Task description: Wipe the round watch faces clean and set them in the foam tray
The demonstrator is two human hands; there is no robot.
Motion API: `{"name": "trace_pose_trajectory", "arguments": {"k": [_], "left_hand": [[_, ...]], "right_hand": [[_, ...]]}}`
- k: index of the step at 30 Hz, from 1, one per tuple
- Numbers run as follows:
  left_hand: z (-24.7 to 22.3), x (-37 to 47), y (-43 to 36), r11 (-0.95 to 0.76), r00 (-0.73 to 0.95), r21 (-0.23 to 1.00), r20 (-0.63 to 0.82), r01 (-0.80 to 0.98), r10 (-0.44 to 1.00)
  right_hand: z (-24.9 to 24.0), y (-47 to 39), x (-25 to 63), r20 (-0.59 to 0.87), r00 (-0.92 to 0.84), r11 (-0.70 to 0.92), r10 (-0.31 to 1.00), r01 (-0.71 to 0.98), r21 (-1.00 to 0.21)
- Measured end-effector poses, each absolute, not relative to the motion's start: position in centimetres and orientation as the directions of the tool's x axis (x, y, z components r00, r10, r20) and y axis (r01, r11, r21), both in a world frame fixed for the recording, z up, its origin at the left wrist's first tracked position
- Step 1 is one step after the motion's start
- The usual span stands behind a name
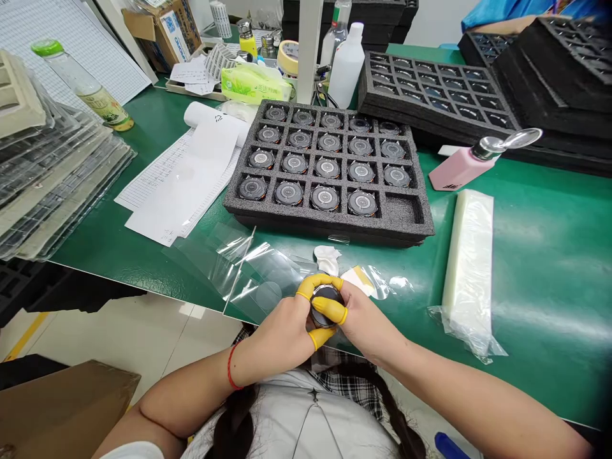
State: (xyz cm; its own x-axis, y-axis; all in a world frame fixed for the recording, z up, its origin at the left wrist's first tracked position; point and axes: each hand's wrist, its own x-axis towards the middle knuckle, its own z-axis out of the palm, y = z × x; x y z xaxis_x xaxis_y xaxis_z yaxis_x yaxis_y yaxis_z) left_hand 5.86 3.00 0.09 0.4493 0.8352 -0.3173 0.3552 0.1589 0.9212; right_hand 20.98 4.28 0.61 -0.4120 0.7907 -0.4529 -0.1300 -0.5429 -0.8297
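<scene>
Both of my hands meet at the table's front edge around one round black watch case point(327, 307). My left hand point(289, 328), with yellow finger cots, grips its left side and lower rim. My right hand point(366, 317) holds it from the right, a yellow-covered finger lying across its dark face. Just beyond are a crumpled white wipe point(327, 259) and a white and yellow piece point(358, 279). Clear plastic film point(253, 268) lies to the left. Farther back, a black foam tray point(329, 224) holds several round watch cases; its front right compartment is empty.
Papers point(186, 178) lie left of the tray, near a stack of clear trays point(57, 185). On the right are a pink pump bottle point(461, 167), a wrapped white block point(471, 261) and more foam trays point(435, 95). A white bottle point(346, 67) stands behind.
</scene>
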Motion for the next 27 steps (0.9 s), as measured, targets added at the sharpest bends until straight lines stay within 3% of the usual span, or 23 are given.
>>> {"name": "trace_pose_trajectory", "arguments": {"k": [6,12,27], "left_hand": [[0.65,5.67,3.5,0.176,0.527,0.956,-0.278,0.236,0.803],[0.87,5.75,3.4,0.189,0.496,0.923,-0.344,0.336,0.797],[0.17,5.52,3.47,0.146,0.516,0.943,-0.29,0.3,0.806]], "right_hand": [[1.05,4.48,21.33,-0.491,-0.429,-0.586,0.758,-0.118,-0.801],[1.02,4.47,21.06,-0.443,-0.462,-0.561,0.768,-0.153,-0.813],[1.15,4.85,21.35,-0.472,-0.471,-0.583,0.745,-0.117,-0.804]]}}
